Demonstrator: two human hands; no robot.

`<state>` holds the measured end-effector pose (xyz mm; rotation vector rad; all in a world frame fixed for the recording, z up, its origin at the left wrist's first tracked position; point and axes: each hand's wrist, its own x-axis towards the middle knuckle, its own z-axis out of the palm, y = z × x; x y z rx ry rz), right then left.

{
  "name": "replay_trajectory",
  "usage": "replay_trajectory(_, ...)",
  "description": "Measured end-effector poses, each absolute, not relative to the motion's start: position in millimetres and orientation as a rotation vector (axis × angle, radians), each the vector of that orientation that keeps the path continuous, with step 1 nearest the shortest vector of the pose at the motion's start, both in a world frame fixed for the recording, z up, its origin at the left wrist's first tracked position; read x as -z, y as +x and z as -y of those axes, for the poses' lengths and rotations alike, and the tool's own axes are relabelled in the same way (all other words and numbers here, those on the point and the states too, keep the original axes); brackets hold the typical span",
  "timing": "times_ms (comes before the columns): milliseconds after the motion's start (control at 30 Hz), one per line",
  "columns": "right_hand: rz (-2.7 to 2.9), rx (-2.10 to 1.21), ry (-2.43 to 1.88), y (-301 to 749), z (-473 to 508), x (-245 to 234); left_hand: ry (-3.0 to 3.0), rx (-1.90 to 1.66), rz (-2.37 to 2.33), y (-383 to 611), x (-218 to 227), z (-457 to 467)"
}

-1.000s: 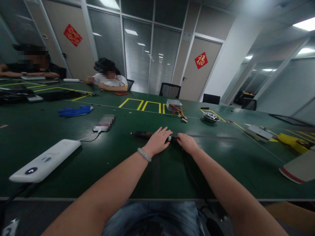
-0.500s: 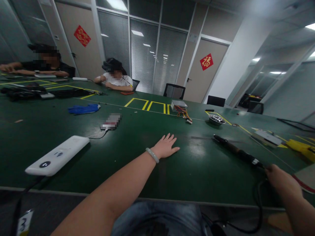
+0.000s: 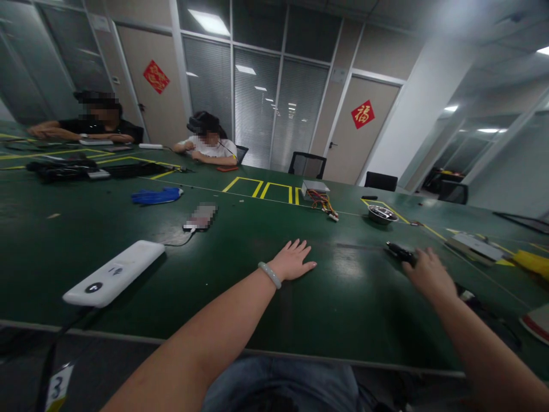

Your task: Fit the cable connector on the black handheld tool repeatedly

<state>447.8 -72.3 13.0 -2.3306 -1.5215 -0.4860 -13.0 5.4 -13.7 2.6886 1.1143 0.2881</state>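
Note:
My left hand lies flat on the green table, fingers spread, holding nothing; a pale bracelet circles its wrist. My right hand rests over a long black tool at the right, fingers stretched along its handle; only the tool's tip shows beyond them. Its black cable runs off toward the table's right edge.
A white power bank with a cable lies at the near left. Blue gloves, a metal box with coloured wires and a steel bowl sit farther back. Two people sit at the far left. Yellow tape marks the table.
The black tool was pulled from the table's middle to the right by my right hand, which now lies over it farther up. My left hand stayed flat in place.

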Motion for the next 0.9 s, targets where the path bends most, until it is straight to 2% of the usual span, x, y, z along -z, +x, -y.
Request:
replay_trajectory(167,1.981,0.392,-1.711,261,36,-30,2.731,-0.340,-1.124,-13,17,-6)
replay_trajectory(267,2.310,0.128,-1.319,180,31,-19,2.809,-0.355,-1.138,-12,20,-5)
replay_trajectory(367,2.527,-0.175,-1.102,142,31,-3,2.916,-0.253,-1.113,-9,24,-6)
replay_trajectory(500,2.540,-0.331,-1.108,138,32,4,2.930,-0.210,-1.131,-7,33,-11)
replay_trajectory(900,2.537,-0.413,-1.179,140,28,0,2.874,-0.254,-1.064,-10,35,-15)
